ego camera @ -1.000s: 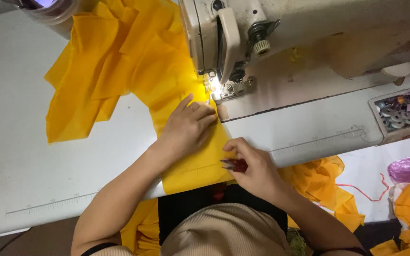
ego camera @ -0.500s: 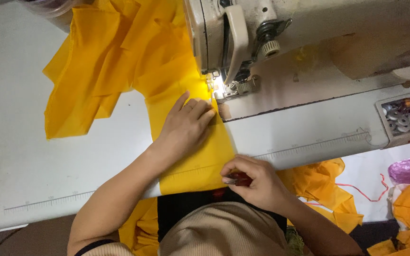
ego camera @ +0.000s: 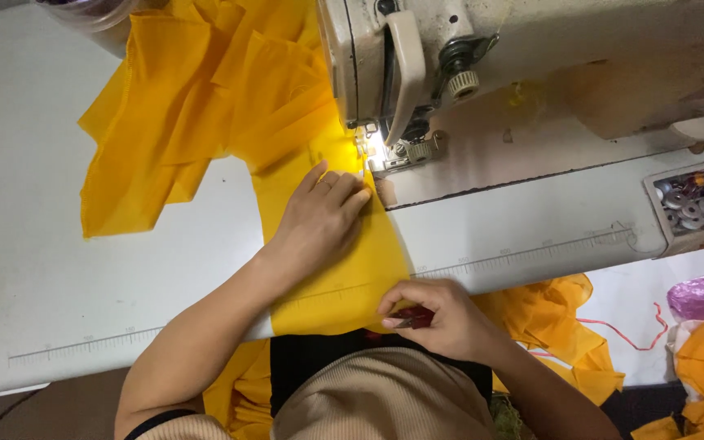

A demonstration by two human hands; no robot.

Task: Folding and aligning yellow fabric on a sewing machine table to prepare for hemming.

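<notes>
From the head view, the left hand (ego camera: 319, 218) was laid flat, fingers together and palm down, on the yellow fabric (ego camera: 332, 269), its fingertips just beside the presser foot (ego camera: 376, 159) of the sewing machine (ego camera: 450, 57). The cloth was apparently pinned this way so that its edge stayed lined up under the lit needle area. The right hand (ego camera: 437, 314) was placed at the near edge of the white table (ego camera: 59, 285), its fingers closed on the lower edge of the same strip, with a small red-handled tool (ego camera: 413, 319) tucked in its grasp; whether the cloth itself was pinched could not be told with certainty. The rest of the fabric was bunched behind the machine to the left, probably so that it fed clear. A tray of bobbins (ego camera: 694, 204) was set on the right.
</notes>
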